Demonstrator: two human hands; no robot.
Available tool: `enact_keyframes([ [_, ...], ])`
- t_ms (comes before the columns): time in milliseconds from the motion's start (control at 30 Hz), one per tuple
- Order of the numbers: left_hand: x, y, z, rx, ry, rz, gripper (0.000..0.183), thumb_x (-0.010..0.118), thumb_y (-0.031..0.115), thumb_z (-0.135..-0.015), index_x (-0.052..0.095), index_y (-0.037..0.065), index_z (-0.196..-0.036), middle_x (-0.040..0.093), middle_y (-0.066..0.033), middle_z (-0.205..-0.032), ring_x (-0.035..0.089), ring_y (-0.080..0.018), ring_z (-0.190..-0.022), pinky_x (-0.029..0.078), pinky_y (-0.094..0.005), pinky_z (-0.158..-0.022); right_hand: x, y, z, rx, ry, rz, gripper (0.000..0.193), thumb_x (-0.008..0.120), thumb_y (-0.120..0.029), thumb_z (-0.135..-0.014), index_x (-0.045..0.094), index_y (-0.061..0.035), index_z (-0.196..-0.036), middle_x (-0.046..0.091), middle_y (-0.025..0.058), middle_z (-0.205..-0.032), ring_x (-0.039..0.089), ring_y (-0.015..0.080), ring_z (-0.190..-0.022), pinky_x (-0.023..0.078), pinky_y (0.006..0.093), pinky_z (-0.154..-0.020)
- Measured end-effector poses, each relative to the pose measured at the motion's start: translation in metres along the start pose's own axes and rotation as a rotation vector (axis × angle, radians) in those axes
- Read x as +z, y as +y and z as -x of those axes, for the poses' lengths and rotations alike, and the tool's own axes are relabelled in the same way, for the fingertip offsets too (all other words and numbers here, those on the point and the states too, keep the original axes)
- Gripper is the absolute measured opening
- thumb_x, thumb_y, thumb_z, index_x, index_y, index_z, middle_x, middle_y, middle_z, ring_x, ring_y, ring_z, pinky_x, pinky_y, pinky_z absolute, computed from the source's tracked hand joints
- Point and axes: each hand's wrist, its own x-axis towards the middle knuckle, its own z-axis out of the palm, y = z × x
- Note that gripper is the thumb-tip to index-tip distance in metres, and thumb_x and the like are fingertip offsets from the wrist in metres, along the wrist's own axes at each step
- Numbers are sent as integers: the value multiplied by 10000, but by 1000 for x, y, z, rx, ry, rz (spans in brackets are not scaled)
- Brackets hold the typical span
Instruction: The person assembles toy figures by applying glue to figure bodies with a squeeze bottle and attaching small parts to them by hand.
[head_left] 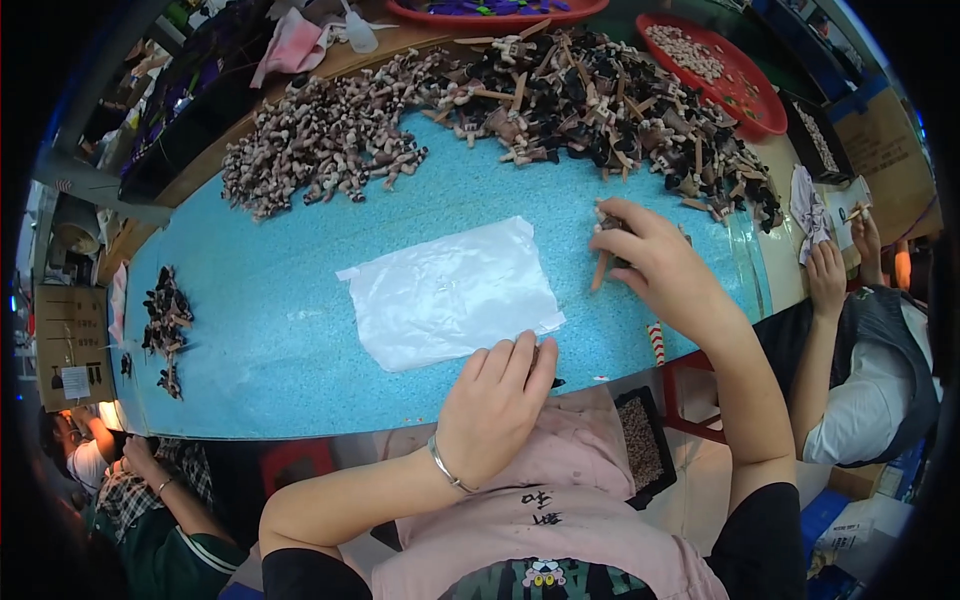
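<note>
My right hand (655, 260) is closed over a small figurine with a flat tan piece (600, 271) poking out below the fingers, on the right part of the blue table top. Most of that figurine is hidden. My left hand (492, 400) is at the near edge, by the lower right corner of a white plastic sheet (450, 295) taped to the table. Its fingers are curled together, with a bit of something dark at the fingertips that I cannot make out. A red-and-white striped strip (656, 343) lies at the near edge, right of both hands.
Along the far side lie a heap of small pale figurine parts (320, 140) and a heap of dark figurines with tan pieces (600, 95). A small group of figurines (166, 315) is at the left. Red trays (765, 110) stand behind. Co-workers sit at both ends.
</note>
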Motion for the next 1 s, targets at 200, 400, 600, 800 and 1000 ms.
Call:
enact_keyframes([
  [200, -2, 4, -1, -21, -9, 42, 545, 652, 82, -682, 534, 22, -1211, 534, -158, -1121, 522, -274, -955, 443, -374, -799, 8, -2, 7, 55, 132, -154, 335, 712, 28, -694, 584, -18, -1000, 552, 137, -1147, 577, 320, -1032, 489, 350, -834],
  [400, -20, -19, 18, -186, 95, 527, 544, 706, 41, -692, 533, 27, -1208, 515, -173, -1126, 528, -327, -981, 458, -384, -840, 23, -20, 22, 212, 203, -527, 284, 753, 17, -692, 584, 14, -919, 579, 127, -1020, 629, 234, -930, 539, 309, -772],
  [600, -8, -43, 54, -260, 232, 339, 585, 800, 140, -635, 535, 18, -1142, 535, -154, -1122, 532, -337, -992, 422, -416, -854, 55, -70, 38, 371, 140, -1274, 242, 767, 42, -693, 585, 35, -852, 561, 111, -1098, 619, 159, -942, 543, 282, -837],
  [800, -6, -42, 60, -304, 251, 298, 581, 807, 175, -623, 532, 28, -1113, 553, -136, -1087, 532, -332, -991, 406, -418, -848, 71, -88, 27, 296, 87, -939, 282, 819, -69, -651, 583, -10, -795, 598, 123, -1033, 597, 205, -924, 501, 321, -818],
  [1000, -12, -39, 54, -266, 257, 263, 612, 794, 229, -633, 527, 25, -1144, 524, -145, -1162, 511, -343, -1032, 393, -435, -864, 65, -82, 30, 12, 93, -433, 305, 809, -186, -638, 600, -46, -809, 600, 121, -1053, 557, 317, -932, 424, 390, -829],
])
